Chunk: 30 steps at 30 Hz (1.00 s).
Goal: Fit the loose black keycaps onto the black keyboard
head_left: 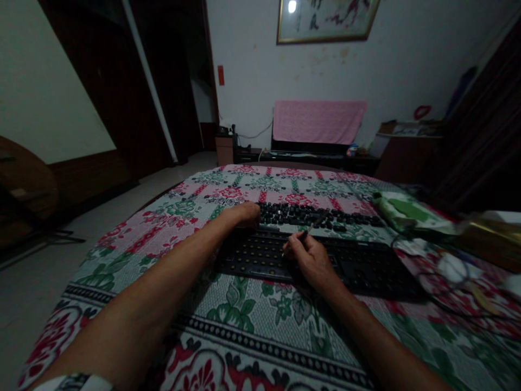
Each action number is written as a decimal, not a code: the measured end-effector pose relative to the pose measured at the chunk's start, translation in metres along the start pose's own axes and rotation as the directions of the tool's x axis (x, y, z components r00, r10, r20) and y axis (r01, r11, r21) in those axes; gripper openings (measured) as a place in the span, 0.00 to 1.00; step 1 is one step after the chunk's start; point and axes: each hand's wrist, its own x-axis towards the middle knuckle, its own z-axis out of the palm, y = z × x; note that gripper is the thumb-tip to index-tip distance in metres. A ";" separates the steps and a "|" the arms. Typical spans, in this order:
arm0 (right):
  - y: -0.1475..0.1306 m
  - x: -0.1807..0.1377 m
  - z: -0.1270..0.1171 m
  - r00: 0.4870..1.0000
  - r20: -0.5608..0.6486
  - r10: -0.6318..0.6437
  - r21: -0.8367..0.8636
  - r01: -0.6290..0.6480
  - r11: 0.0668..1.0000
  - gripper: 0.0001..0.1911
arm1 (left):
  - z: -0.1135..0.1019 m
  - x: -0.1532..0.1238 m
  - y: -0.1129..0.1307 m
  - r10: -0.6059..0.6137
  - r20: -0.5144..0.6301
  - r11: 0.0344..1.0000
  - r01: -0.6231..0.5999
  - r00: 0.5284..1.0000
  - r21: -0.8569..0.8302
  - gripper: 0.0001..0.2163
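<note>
A black keyboard (pixel 260 255) lies on the flowered tablecloth, its left part stripped of keycaps so that rows of small pale spots show. Behind it, loose black keycaps (pixel 293 213) are spread in a long band. My left hand (pixel 247 214) is at the left end of that band, fingers curled downward and closed; whatever is in them is hidden. In my closed right hand (pixel 307 254) is a slim pen-like tool (pixel 315 222), slanting up to the right, with its lower end near the keyboard's middle. What kind of tool it is I cannot tell.
The tablecloth (pixel 240 315) covers a round-edged table. On the right are a green and white packet (pixel 407 210), a gold-coloured box (pixel 492 239), crumpled white items (pixel 453 267) and a dark cable (pixel 451 307). A pink cloth (pixel 319 120) drapes a screen by the far wall.
</note>
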 end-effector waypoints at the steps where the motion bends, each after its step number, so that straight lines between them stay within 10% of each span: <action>1: 0.000 0.000 0.000 1.000 0.002 0.000 -0.001 0.000 1.000 0.18 | 0.000 -0.001 0.001 0.002 -0.006 1.000 -0.002 1.000 0.014 0.10; 30: -0.004 -0.001 0.000 1.000 0.001 -0.007 0.005 0.007 1.000 0.18 | -0.018 -0.005 0.012 -0.027 0.047 0.997 0.024 0.999 0.075 0.12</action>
